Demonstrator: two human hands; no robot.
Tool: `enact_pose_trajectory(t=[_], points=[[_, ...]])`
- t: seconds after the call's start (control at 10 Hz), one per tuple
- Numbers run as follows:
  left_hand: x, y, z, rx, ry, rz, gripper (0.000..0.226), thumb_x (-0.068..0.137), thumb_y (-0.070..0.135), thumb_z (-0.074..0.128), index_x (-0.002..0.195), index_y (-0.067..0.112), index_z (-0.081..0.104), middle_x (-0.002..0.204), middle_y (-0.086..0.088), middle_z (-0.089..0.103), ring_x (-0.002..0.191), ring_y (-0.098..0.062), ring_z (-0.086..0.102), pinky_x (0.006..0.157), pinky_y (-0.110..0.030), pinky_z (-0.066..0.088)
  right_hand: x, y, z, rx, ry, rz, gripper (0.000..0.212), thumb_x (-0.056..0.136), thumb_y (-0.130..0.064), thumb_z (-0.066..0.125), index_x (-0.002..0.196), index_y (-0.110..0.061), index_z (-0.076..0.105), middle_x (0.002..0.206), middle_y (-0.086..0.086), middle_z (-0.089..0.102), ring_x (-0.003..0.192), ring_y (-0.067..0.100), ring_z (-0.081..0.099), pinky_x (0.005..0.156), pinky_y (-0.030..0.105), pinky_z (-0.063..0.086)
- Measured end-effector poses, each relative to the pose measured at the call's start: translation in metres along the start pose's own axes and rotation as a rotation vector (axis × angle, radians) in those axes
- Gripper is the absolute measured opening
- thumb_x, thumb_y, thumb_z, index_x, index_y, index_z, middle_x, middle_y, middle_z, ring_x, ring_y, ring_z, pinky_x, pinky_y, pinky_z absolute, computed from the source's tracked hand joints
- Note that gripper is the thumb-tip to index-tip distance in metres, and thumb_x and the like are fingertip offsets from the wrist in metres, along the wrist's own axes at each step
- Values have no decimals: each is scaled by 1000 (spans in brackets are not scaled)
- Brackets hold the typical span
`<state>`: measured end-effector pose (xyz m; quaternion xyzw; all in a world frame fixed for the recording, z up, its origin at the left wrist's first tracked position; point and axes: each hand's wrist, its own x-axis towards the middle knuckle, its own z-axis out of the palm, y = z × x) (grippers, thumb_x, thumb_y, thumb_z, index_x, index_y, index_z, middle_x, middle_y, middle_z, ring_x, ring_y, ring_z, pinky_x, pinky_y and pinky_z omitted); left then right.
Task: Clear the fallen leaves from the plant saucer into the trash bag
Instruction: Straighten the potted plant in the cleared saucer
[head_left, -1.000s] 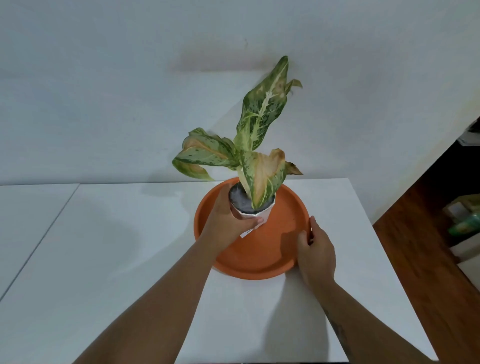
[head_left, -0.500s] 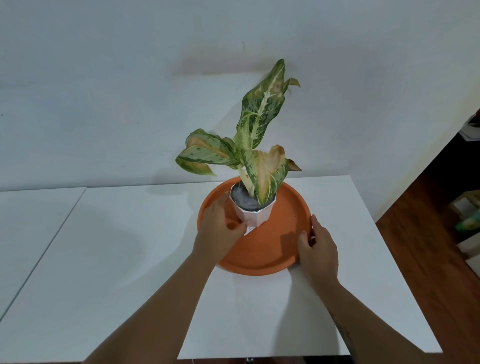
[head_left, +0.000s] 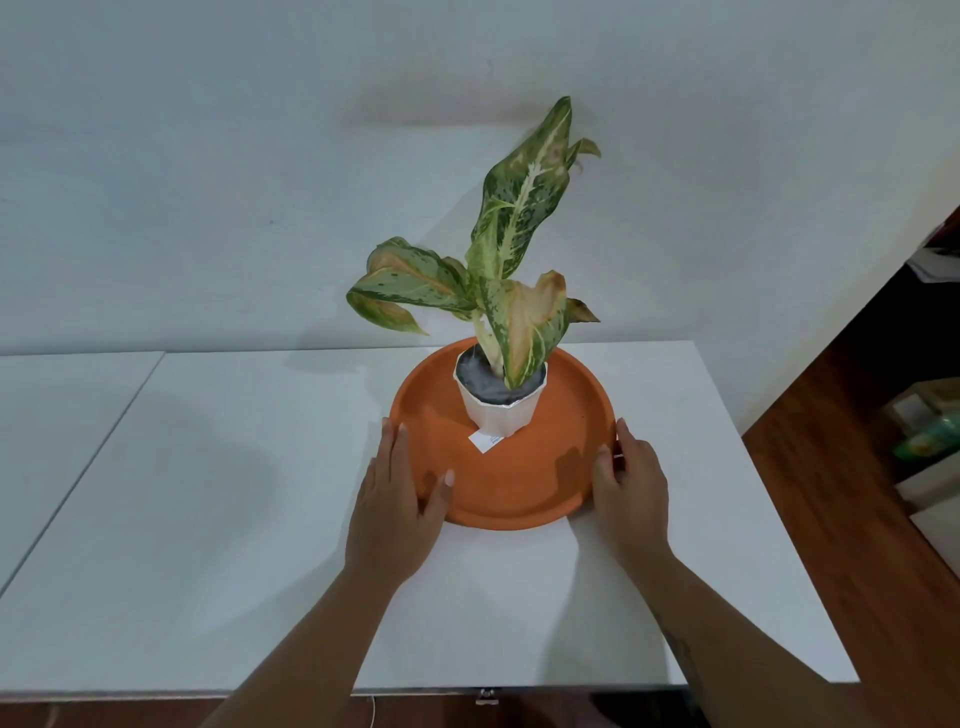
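Nearest, 2 bare forearms are reaching over the white table (head_left: 218, 519). The left hand (head_left: 395, 512) is gripping the near-left rim of the orange saucer (head_left: 519, 488), thumb lying inside; the right hand (head_left: 631, 493) is clasping the near-right rim. The saucer is sitting toward the table's far right. Farther back, a white pot (head_left: 501, 410) is standing in it, holding a variegated plant (head_left: 509, 249).
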<state>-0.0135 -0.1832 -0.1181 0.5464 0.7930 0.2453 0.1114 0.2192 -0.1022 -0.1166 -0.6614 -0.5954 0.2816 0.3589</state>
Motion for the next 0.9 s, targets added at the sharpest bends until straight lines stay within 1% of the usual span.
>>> enact_pose_trajectory(t=[0.1, 0.2, 0.3, 0.4, 0.5, 0.6, 0.7, 0.8, 0.9], points=[[-12, -7, -3, 19, 27, -50, 96, 84, 80, 12, 156, 17, 18, 164, -6, 22, 147, -29, 31, 118, -46, 32, -10, 6, -7, 41, 35, -15, 43, 99, -18, 41, 142, -12, 45, 100, 1, 56, 90, 13, 52, 79, 23, 38], [-27, -20, -6, 86, 21, -61, 93, 88, 75, 5, 153, 14, 31, 159, -7, 34, 147, -26, 34, 120, -43, 29, -19, 14, -11, -10, 53, -40, 39, 100, -17, 41, 137, -11, 51, 115, 5, 58, 100, 13, 53, 86, 20, 38], [-43, -35, -9, 184, -25, -59, 84, 91, 65, 12, 151, 11, 36, 158, -6, 37, 149, -22, 29, 123, -42, 24, -25, 23, -13, -158, 54, -89, 35, 97, -13, 46, 130, -8, 58, 123, 9, 62, 115, 23, 55, 93, 26, 37], [-56, -43, -11, 267, -41, -43, 76, 90, 56, 21, 150, 12, 39, 159, -5, 35, 149, -23, 28, 123, -42, 21, -33, 34, -14, -426, 2, -208, 35, 93, -20, 44, 120, -9, 63, 122, 11, 66, 120, 32, 55, 105, 39, 42], [-69, -43, -13, 302, -51, -47, 74, 91, 57, 23, 151, 16, 38, 160, -3, 33, 150, -24, 26, 123, -44, 19, -42, 40, -19, -677, -74, -256, 48, 92, -34, 36, 134, -16, 53, 142, 12, 52, 136, 36, 42, 114, 49, 26], [-77, -41, -15, 317, -54, -64, 73, 91, 57, 23, 151, 18, 38, 160, -3, 32, 150, -24, 25, 123, -43, 18, -51, 41, -26, -803, -147, -273, 60, 94, -48, 25, 146, -21, 39, 154, 11, 37, 144, 35, 29, 116, 50, 15], [-79, -38, -15, 319, -50, -80, 74, 90, 59, 22, 151, 20, 38, 161, 0, 30, 151, -22, 24, 124, -41, 16, -53, 38, -33, -810, -206, -273, 67, 92, -53, 14, 148, -21, 35, 156, 12, 33, 145, 36, 25, 116, 50, 12], [-77, -36, -14, 302, -37, -86, 74, 90, 59, 21, 151, 22, 37, 161, 2, 30, 151, -20, 22, 124, -41, 15, -53, 43, -38, -762, -300, -264, 63, 94, -51, 21, 150, -23, 30, 159, 10, 26, 148, 32, 18, 118, 48, 10], [-78, -35, -16, 283, -40, -90, 75, 89, 60, 21, 151, 23, 37, 161, 3, 30, 151, -20, 22, 124, -41, 16, -49, 25, -59, -425, -349, -124, 55, 96, -43, 43, 147, -22, 34, 156, 5, 34, 144, 25, 28, 117, 42, 23]])
